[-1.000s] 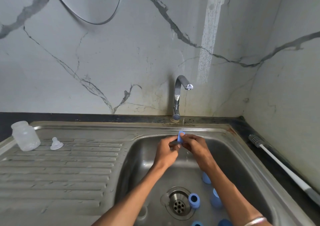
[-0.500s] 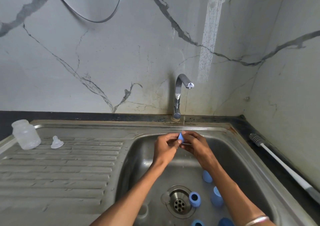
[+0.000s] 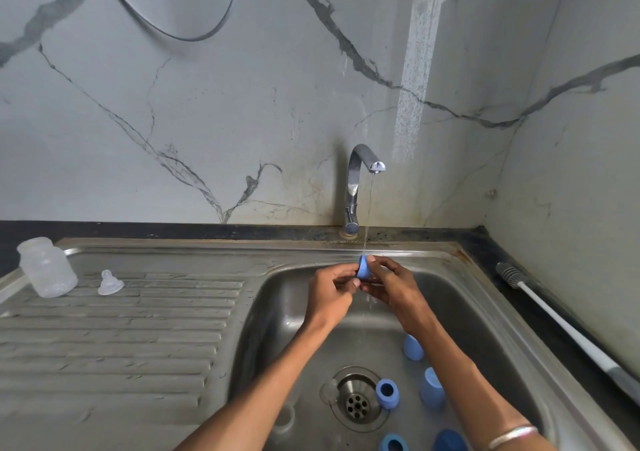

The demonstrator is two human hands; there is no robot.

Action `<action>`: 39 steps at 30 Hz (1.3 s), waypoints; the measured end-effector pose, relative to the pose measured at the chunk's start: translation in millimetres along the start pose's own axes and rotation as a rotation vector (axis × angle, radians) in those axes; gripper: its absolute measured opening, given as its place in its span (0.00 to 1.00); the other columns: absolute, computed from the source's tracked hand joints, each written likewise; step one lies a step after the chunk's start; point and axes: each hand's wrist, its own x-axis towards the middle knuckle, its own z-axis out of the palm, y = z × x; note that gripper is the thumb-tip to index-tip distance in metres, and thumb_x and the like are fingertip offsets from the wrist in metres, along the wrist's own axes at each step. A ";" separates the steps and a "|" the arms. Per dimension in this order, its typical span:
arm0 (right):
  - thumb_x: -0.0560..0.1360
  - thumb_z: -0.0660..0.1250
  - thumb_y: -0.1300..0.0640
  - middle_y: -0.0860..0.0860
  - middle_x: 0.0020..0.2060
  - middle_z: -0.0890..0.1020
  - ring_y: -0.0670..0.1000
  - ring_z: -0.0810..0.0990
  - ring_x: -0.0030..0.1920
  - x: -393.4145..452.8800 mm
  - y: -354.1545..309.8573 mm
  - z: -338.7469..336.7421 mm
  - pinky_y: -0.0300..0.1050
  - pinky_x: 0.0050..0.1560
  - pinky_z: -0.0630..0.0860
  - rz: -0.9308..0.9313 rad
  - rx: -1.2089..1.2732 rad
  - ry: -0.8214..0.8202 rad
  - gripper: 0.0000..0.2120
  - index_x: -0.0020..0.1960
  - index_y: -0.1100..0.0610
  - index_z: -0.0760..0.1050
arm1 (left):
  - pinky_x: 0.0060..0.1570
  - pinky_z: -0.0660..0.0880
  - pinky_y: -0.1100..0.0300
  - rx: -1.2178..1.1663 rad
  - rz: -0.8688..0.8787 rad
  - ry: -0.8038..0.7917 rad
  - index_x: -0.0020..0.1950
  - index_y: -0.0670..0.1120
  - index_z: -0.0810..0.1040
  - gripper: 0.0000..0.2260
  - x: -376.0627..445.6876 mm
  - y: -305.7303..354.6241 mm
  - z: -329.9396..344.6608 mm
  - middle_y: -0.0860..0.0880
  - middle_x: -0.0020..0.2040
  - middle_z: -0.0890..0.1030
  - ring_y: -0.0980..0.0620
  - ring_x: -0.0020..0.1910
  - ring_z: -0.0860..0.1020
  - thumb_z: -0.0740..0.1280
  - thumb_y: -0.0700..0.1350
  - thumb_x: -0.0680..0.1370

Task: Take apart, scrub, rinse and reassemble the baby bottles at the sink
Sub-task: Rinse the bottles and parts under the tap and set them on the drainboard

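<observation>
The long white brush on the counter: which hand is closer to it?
Right. The right hand is over the basin holding the blue cap, on the white brush's side. The left hand is on the cap's far side from it.

A home kitchen is showing here: a steel sink (image 3: 460, 298) with a ribbed drainboard (image 3: 114, 329) is filling the lower frame. A tap (image 3: 356, 187) is running at centre against marble-look wall tiles (image 3: 207, 104)

We see soft, even daylight with faint shadows, mild glare on the tap (image 3: 356, 173) and sink rim (image 3: 242, 248), and wide-angle bending at the edges.
</observation>
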 end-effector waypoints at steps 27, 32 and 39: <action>0.71 0.76 0.66 0.55 0.53 0.85 0.52 0.84 0.55 7.5 2.8 -4.9 0.39 0.52 0.79 -0.054 -0.053 -0.048 0.21 0.62 0.59 0.78 | 0.56 0.74 0.71 -0.020 -0.114 0.005 0.69 0.42 0.76 0.22 -1.5 9.8 -2.4 0.54 0.57 0.83 0.67 0.50 0.81 0.63 0.28 0.77; 0.66 0.81 0.61 0.48 0.48 0.87 0.45 0.84 0.50 8.0 2.5 -6.2 0.38 0.51 0.80 -0.166 -0.358 0.036 0.21 0.57 0.54 0.82 | 0.55 0.71 0.76 -0.114 -0.148 -0.021 0.73 0.39 0.70 0.23 -2.4 13.9 -0.5 0.47 0.66 0.78 0.74 0.50 0.77 0.65 0.29 0.78; 0.63 0.82 0.50 0.44 0.44 0.83 0.42 0.81 0.42 1.1 -4.7 -2.4 0.30 0.38 0.72 -0.237 -0.579 0.182 0.19 0.52 0.49 0.81 | 0.65 0.74 0.54 -0.030 -0.129 -0.144 0.60 0.60 0.80 0.25 -6.8 12.8 -2.2 0.57 0.53 0.85 0.54 0.59 0.81 0.63 0.32 0.74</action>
